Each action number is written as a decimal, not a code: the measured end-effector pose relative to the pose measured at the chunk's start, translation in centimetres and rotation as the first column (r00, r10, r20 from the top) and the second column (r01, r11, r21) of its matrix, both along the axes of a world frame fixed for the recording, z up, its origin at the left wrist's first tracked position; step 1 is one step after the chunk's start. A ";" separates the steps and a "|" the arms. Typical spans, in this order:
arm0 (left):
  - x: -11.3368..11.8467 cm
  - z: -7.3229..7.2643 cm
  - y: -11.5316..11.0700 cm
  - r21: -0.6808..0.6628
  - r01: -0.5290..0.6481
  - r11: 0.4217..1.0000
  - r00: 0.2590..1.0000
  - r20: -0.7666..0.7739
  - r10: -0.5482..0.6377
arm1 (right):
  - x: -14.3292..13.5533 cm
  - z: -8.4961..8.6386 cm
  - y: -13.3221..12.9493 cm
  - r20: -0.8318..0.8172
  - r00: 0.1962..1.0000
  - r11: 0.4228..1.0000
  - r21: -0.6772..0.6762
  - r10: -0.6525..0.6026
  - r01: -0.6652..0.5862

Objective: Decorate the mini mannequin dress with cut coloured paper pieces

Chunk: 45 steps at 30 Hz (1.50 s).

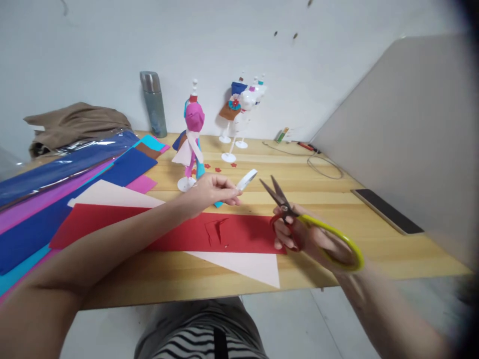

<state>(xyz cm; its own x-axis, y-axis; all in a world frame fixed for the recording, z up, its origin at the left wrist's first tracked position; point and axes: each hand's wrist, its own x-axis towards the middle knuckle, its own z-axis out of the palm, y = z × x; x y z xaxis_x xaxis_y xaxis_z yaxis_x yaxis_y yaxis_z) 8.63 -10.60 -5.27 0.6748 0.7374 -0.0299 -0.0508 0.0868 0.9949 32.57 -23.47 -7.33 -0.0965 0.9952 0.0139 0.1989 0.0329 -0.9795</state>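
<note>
L hand (217, 193) pinches white tape-like pc (247, 179) by one end, prob. leaving rest exposed; R hand (295, 232) holds scissors (285, 207), blades parted, angled fwd, near red sheet (250, 233) on worktop (318, 192).

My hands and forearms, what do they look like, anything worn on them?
Your left hand and right hand are ungloved, with no rings visible; your left forearm and right forearm show no sleeves, watch or bracelet. The right is too blurred to judge markings.
</note>
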 end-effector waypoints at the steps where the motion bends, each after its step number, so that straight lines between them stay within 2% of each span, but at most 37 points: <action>1: 0.0 0.1 0.0 0.010 0.002 1.000 1.000 -0.006 -0.002 | -0.1 0.1 0.1 0.008 0.999 0.999 0.031 -0.033 0.033; 3: 0.0 0.2 -0.1 0.033 -0.003 0.999 1.000 -0.014 0.003 | -0.1 0.2 0.4 0.120 0.980 0.982 0.121 -0.162 0.147; 5: -0.1 0.5 -0.2 0.061 -0.016 0.998 1.000 -0.015 0.017 | 0.3 -0.1 0.8 0.329 0.895 0.947 0.209 -0.302 0.242; 6: -0.1 0.6 -0.2 0.077 -0.025 0.997 1.000 -0.015 0.026 | 0.5 -0.3 1.0 0.438 0.841 0.946 0.213 -0.317 0.245; 8: -0.1 0.9 -0.3 0.115 -0.042 0.993 0.999 -0.018 0.045 | 0.6 -0.9 1.3 0.628 0.739 0.970 0.168 -0.243 0.176; 11: -0.1 0.8 -0.4 0.205 -0.069 0.976 0.997 -0.030 0.077 | 0.0 -1.2 1.3 0.815 0.567 0.993 0.096 -0.117 0.067; 13: -0.1 0.5 -0.4 0.290 -0.076 0.954 0.995 -0.034 0.090 | -0.6 -0.8 1.1 0.877 0.460 0.990 0.133 -0.141 0.050; 14: -0.1 0.3 -0.5 0.340 -0.074 0.938 0.995 -0.035 0.091 | -0.9 -0.4 1.0 0.877 0.435 0.979 0.199 -0.203 0.055; 15: -0.1 0.1 -0.5 0.394 -0.068 0.917 0.995 -0.041 0.091 | -1.2 0.2 1.0 0.851 0.439 0.955 0.290 -0.287 0.064; 17: -0.2 -0.1 -0.7 0.511 -0.051 0.858 0.993 -0.070 0.101 | -1.7 1.7 1.2 0.721 0.523 0.870 0.486 -0.455 0.088; 18: -0.2 -0.2 -0.8 0.570 -0.045 0.820 0.990 -0.087 0.115 | -2.1 2.5 1.3 0.643 0.583 0.829 0.551 -0.497 0.099; 19: -0.2 -0.2 -0.9 0.627 -0.038 0.778 0.986 -0.104 0.132 | -2.5 3.3 1.6 0.596 0.638 0.813 0.576 -0.488 0.084; 21: -0.3 -0.1 -1.2 0.733 -0.011 0.680 0.979 -0.131 0.158 | -3.4 4.8 2.4 0.600 0.712 0.855 0.518 -0.366 0.004; 22: -0.3 0.0 -1.3 0.780 0.011 0.626 0.975 -0.147 0.165 | -3.9 5.4 2.8 0.625 0.723 0.881 0.471 -0.296 -0.047; 24: -0.4 0.2 -1.6 0.855 0.056 0.515 0.966 -0.177 0.189 | -4.8 6.2 3.7 0.704 0.680 0.915 0.384 -0.204 -0.124; 27: -0.6 0.6 -1.9 0.926 0.123 0.357 0.944 -0.220 0.245 | -5.6 6.7 4.7 0.782 0.592 0.937 0.327 -0.195 -0.123; 30: -0.7 1.0 -2.1 0.942 0.214 0.258 0.921 -0.283 0.267 | -5.8 6.8 5.1 0.761 0.629 0.954 0.283 -0.160 -0.100; 32: -0.7 1.2 -2.2 0.934 0.258 0.246 0.910 -0.321 0.263 | -5.7 6.8 5.1 0.729 0.676 0.965 0.241 -0.109 -0.104; 37: -0.6 1.3 -2.2 0.920 0.249 0.302 0.914 -0.327 0.242 | -5.5 6.5 5.2 0.684 0.724 0.967 0.235 -0.094 -0.096; 42: -0.5 1.0 -1.9 0.952 0.182 0.247 0.949 -0.236 0.209 | -5.5 6.0 5.0 0.651 0.749 0.951 0.295 -0.128 -0.094; 45: -0.5 0.7 -1.9 0.955 0.150 0.257 0.958 -0.204 0.200 | -5.4 5.5 5.0 0.628 0.762 0.935 0.342 -0.157 -0.089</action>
<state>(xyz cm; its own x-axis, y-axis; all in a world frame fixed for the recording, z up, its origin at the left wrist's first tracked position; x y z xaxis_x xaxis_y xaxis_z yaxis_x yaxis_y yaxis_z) 8.16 -12.46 -4.58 0.7496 0.3533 0.5597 0.2070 -0.9283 0.3088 27.19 -18.50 -1.78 -0.1711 0.9416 0.2900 0.7768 0.3100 -0.5482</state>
